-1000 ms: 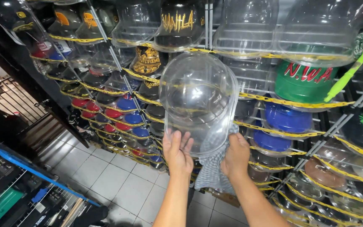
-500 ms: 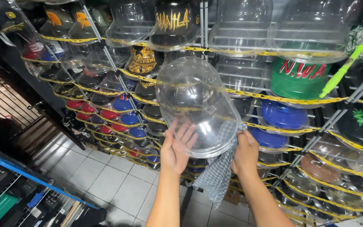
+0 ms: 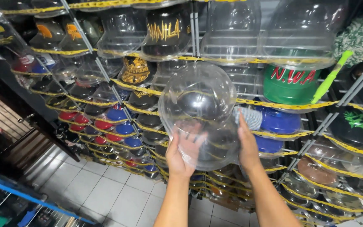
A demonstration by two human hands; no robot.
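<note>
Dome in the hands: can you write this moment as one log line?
left hand: under clear dome | right hand: on dome side, with cloth | behind: cap rack

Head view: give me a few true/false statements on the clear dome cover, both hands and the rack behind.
1. Both hands hold the clear plastic dome cover. True: the left hand is under its near side and the right hand is on its right side.
2. The dome cover has a cap inside it. False: it looks empty, and the rack shows through it.
3. A green cap with red lettering sits on the wire rack, right of the dome. True.
4. The green-handled duster is in the right hand. False: it hangs on the rack at upper right.
5. The floor is bare concrete. False: it is light tile.
</note>
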